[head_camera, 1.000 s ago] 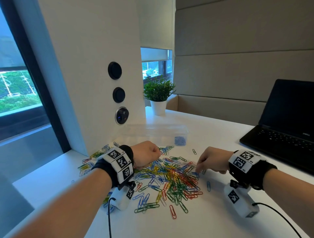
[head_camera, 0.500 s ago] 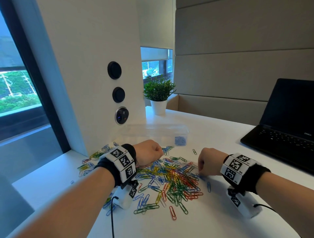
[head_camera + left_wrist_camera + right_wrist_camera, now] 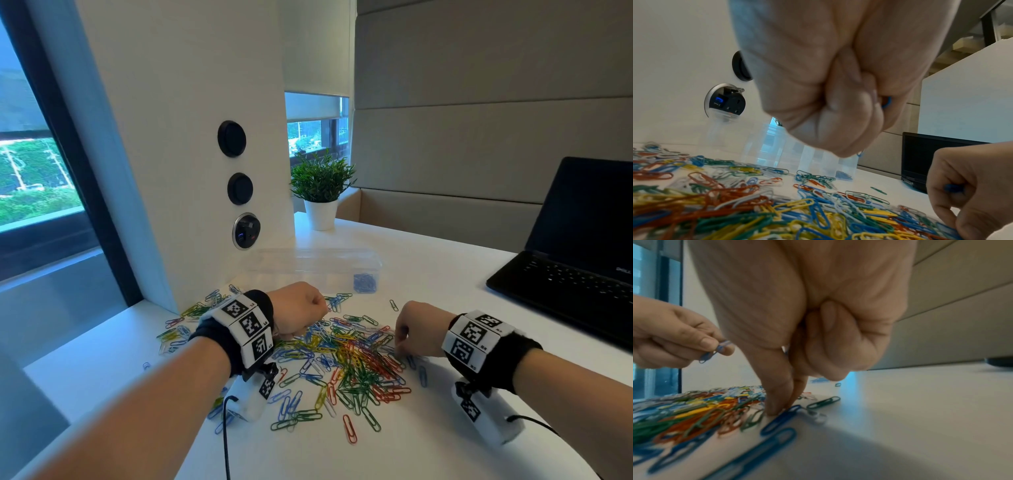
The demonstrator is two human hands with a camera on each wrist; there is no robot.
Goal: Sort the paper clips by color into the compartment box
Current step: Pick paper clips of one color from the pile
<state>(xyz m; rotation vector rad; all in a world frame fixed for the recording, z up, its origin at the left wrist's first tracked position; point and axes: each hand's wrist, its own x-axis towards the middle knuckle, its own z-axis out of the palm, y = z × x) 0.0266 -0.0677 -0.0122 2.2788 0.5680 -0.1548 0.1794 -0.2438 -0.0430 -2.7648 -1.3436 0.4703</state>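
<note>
Right wrist: pinched blue clip (image 3: 780, 420) w/ right grip (image 3: 807, 321); held blue clips (image 3: 715, 352) in left grip (image 3: 674, 340). Risked snagging tangled neighbours (image 3: 748, 421) beside right grip, wrong colour dragged along.

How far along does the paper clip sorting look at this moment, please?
Early. Done: only the right-end compartment of the clear compartment box holds a cluster of blue clips; the others look empty. In hand: the left hand pinches blue clips, and the right hand has fingertips on a blue clip at the pile's edge. Left: the mixed pile of red, green, yellow, white and blue clips on the table.
</note>
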